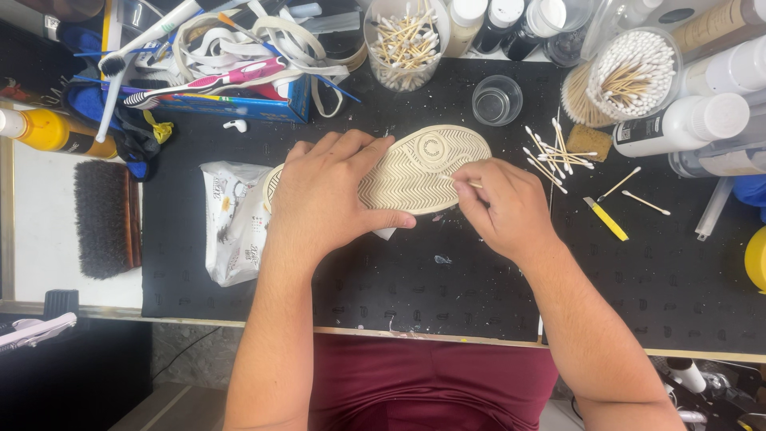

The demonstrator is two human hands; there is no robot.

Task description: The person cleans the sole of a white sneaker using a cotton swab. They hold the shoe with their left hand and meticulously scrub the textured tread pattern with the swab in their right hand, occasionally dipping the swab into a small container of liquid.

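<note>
Dark bristle brush, yellow bottle — cotton-swab jars, small clear cup, white bottles

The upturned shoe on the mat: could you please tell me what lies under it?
A scrap of white wipe or paper pokes out under the shoe, by the left hand. The shoe and hand cover the rest.
</note>
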